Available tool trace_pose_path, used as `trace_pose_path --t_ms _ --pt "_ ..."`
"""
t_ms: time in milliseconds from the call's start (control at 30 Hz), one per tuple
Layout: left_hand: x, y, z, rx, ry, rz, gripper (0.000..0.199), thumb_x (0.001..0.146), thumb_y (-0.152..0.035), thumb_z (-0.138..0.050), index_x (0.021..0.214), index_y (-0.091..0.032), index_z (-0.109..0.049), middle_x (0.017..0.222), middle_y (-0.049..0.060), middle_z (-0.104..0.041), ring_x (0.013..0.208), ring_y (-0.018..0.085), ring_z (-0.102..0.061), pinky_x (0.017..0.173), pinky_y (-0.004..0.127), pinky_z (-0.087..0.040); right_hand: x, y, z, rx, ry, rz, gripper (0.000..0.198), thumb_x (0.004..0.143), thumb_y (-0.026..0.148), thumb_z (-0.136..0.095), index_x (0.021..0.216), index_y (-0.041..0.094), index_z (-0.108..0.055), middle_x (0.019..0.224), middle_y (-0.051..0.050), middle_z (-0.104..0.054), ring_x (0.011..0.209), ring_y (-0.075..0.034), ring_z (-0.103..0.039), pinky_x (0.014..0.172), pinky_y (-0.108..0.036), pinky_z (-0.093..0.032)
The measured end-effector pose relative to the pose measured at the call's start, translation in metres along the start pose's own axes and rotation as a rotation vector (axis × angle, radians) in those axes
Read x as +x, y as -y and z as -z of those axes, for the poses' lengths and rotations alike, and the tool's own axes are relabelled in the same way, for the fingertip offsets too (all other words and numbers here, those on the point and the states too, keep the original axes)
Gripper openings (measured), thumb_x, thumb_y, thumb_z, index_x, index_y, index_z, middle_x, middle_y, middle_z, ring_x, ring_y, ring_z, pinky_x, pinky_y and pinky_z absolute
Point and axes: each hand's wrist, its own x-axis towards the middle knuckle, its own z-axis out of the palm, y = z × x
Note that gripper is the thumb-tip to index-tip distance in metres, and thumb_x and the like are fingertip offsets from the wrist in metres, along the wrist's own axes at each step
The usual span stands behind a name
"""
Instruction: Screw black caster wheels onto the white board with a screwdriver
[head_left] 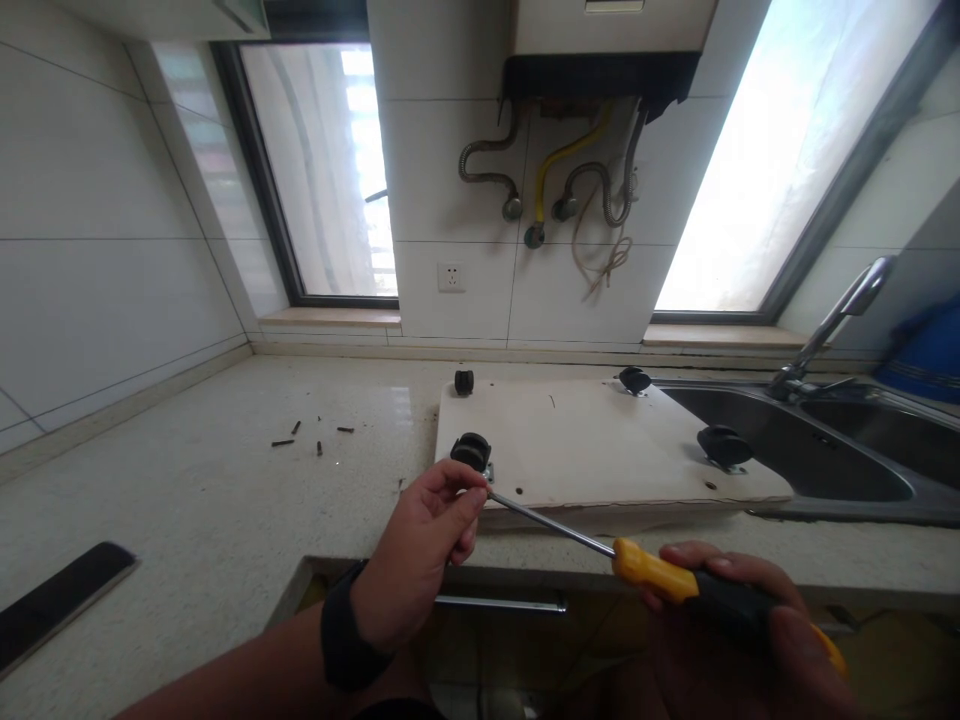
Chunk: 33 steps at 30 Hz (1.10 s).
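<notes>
My right hand is wrapped round the yellow and black handle of a screwdriver, its shaft pointing left and up. The fingertips of my left hand are pinched together at the screwdriver's tip; what they hold there is too small to make out. Just beyond them is a black caster wheel on a metal plate, near the front left corner of a white board. Other casters stand at the board's remaining corners: one at the back left, one at the back right, one at the front right.
Several small dark screws lie on the speckled countertop to the left. A long black object rests at the left edge. The board reaches the metal sink with its faucet. Pipes hang on the wall.
</notes>
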Motion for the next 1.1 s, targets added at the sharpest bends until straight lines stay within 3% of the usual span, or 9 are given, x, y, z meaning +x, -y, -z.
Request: trace_pose_path --t_ms 167,300,367,467,533,633,800,933,1100 --pt "0.003 0.006 0.009 0.168 0.049 -0.069 0.028 0.09 -0.042 -0.08 0.098 -0.018 -0.067 0.068 -0.004 -0.056 0.054 0.007 -0.048 0.049 0.018 -0.033 0.003 -0.005 0.001 0.017 -0.095 -0.158 0.045 0.05 0.053 -0.096 0.075 0.022 -0.074 0.082 -0.005 -0.075 0.07 -0.021 -0.073 0.055 -0.029 -0.063" --pt "0.0 0.009 0.013 0.353 0.062 -0.203 0.016 0.098 -0.035 -0.071 0.104 -0.02 -0.067 0.085 0.002 -0.065 0.067 0.011 -0.056 0.06 0.023 -0.045 0.007 -0.012 0.004 0.045 -0.115 -0.223 0.039 0.058 0.052 -0.09 0.078 0.022 -0.074 0.083 -0.005 -0.075 0.07 -0.019 -0.071 0.056 -0.026 -0.06" --pt "-0.001 0.011 0.017 0.437 0.107 -0.316 0.021 0.099 -0.029 -0.07 0.117 -0.023 -0.063 0.107 0.006 -0.069 0.077 0.013 -0.061 0.071 0.027 -0.051 0.01 -0.016 0.006 0.066 -0.133 -0.243 0.035 0.064 0.05 -0.085 0.079 0.021 -0.075 0.084 -0.005 -0.076 0.071 -0.019 -0.071 0.057 -0.025 -0.06" --pt "0.003 0.019 0.029 0.599 0.199 -0.544 0.048 0.097 -0.021 -0.071 0.139 -0.03 -0.049 0.131 0.01 -0.063 0.088 0.016 -0.064 0.077 0.03 -0.053 0.017 -0.018 0.01 0.112 -0.205 -0.276 0.03 0.068 0.047 -0.081 0.079 0.019 -0.075 0.084 -0.006 -0.075 0.069 -0.017 -0.068 0.056 -0.025 -0.059" --pt "0.01 0.025 0.041 0.77 0.241 -0.742 0.058 0.093 -0.016 -0.072 0.143 -0.031 -0.046 0.132 0.012 -0.062 0.096 0.02 -0.064 0.078 0.033 -0.053 0.024 -0.019 0.013 0.14 -0.251 -0.286 0.027 0.07 0.043 -0.079 0.077 0.017 -0.075 0.082 -0.007 -0.074 0.067 -0.016 -0.067 0.055 -0.024 -0.059" --pt "0.024 0.031 0.058 1.053 0.355 -0.959 0.052 0.088 -0.012 -0.071 0.137 -0.027 -0.059 0.124 0.013 -0.068 0.106 0.028 -0.064 0.09 0.044 -0.051 0.037 -0.021 0.017 0.141 -0.262 -0.245 0.025 0.074 0.041 -0.077 0.076 0.017 -0.075 0.08 -0.007 -0.073 0.065 -0.015 -0.064 0.054 -0.025 -0.06" --pt "0.039 0.037 0.068 1.195 0.619 -0.841 0.046 0.091 -0.008 -0.064 0.133 -0.027 -0.068 0.134 0.014 -0.072 0.127 0.033 -0.064 0.11 0.055 -0.045 0.07 -0.023 0.017 0.099 -0.2 -0.16 0.019 0.074 0.039 -0.079 0.074 0.021 -0.072 0.078 -0.002 -0.069 0.074 -0.018 -0.069 0.053 -0.025 -0.059" --pt "0.044 0.046 0.071 1.139 0.629 -0.821 0.044 0.096 -0.003 -0.058 0.13 -0.027 -0.069 0.14 0.012 -0.07 0.134 0.03 -0.063 0.116 0.057 -0.045 0.097 -0.018 -0.005 0.066 -0.232 0.03 0.017 0.075 0.039 -0.075 0.067 0.026 -0.069 0.071 -0.001 -0.065 0.071 -0.019 -0.069 0.043 -0.025 -0.048" --pt "0.048 0.054 0.077 1.267 0.639 -0.824 0.039 0.094 0.001 -0.06 0.12 -0.026 -0.071 0.142 0.011 -0.07 0.134 0.029 -0.063 0.117 0.057 -0.047 0.127 -0.009 -0.052 0.037 -0.138 0.129 0.018 0.083 0.032 -0.071 0.067 0.024 -0.067 0.064 -0.002 -0.063 0.061 -0.018 -0.067 0.039 -0.024 -0.037"
